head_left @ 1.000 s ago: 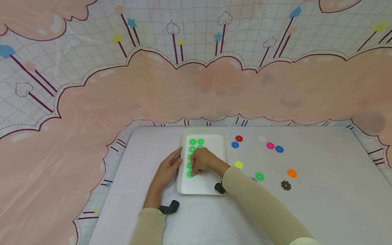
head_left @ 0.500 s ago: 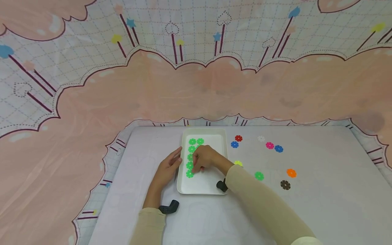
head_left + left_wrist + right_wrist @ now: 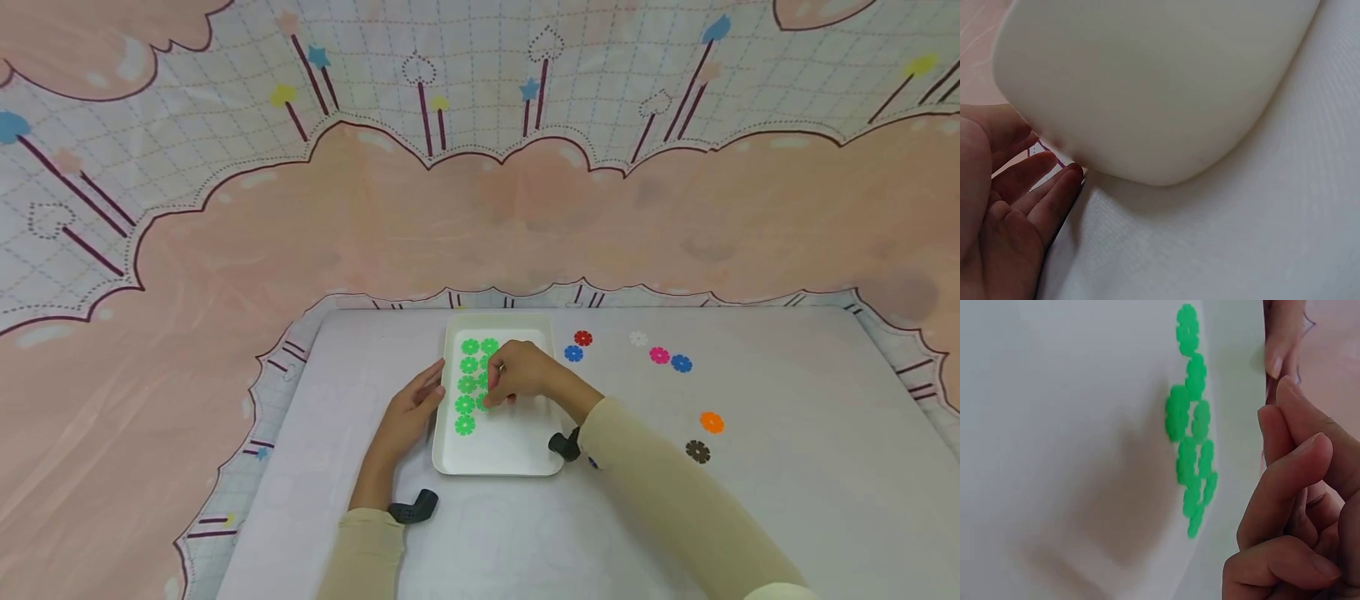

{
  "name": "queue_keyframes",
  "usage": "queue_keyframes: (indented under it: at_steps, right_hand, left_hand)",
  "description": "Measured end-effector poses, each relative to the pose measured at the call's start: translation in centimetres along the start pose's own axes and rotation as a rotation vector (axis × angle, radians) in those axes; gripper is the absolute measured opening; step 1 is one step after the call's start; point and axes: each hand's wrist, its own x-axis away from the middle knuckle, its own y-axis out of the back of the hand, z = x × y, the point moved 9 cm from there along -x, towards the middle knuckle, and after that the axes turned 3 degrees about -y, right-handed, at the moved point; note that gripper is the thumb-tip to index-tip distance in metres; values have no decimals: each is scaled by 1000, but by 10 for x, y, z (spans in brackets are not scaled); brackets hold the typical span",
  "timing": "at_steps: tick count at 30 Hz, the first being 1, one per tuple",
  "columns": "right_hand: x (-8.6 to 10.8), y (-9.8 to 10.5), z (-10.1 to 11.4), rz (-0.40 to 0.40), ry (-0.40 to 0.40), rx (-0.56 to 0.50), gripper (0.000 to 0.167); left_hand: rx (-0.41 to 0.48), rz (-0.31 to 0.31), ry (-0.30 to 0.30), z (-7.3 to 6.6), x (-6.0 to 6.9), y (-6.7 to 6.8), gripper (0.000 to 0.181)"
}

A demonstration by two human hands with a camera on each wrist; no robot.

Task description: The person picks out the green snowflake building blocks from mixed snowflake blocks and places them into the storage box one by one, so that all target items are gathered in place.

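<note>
A white tray [image 3: 497, 458] lies on the table, bearing several green flower-shaped discs [image 3: 465, 405] in two columns on its left side. My left hand [image 3: 408, 421] rests its fingertips against the tray's left rim; the left wrist view shows fingers [image 3: 1060, 194] touching the tray wall [image 3: 1147, 112]. My right hand [image 3: 528, 371] hovers over the tray beside the right column, its fingers partly hiding those discs. In the right wrist view, thumb and index tips [image 3: 1291, 394] come close together with nothing visible between them, and the other fingers are loosely bent.
Right of the tray lie loose discs: a red one [image 3: 582, 337], a blue one [image 3: 573, 353], a white one [image 3: 638, 338], a pink one [image 3: 659, 356], another blue one [image 3: 682, 363], an orange one [image 3: 712, 422] and a dark brown one [image 3: 697, 452]. The right sleeve [image 3: 667, 492] covers part of the table.
My right hand has moved up and right, away from the lowest green disc of the left column. Its sleeve now hides the loose green and yellow discs. The left hand stays at the rim.
</note>
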Motion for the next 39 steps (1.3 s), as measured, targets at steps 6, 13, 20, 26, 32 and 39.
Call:
queue_keyframes:
  at_steps: [6,13,20,26,32,39]
  right_hand:
    - [13,23,-23,-38,-22,-62,20]
    - [28,42,-65,-56,-85,-120,16]
    - [49,60,-95,-88,-94,-72,19]
    - [66,67,-121,-79,-127,-40,18]
    - [79,71,-139,-60,-118,-25,15]
    - [91,71,-153,-23,-117,67,17]
  left_hand:
    - [9,0,-10,1,-1,-1,48]
    - [12,0,-13,1,-1,-1,49]
    - [8,0,-8,1,-1,0,49]
    - [13,3,-4,4,-3,0,50]
    - [-3,-8,5,4,-2,1,49]
    - [-10,-12,6,4,-1,1,49]
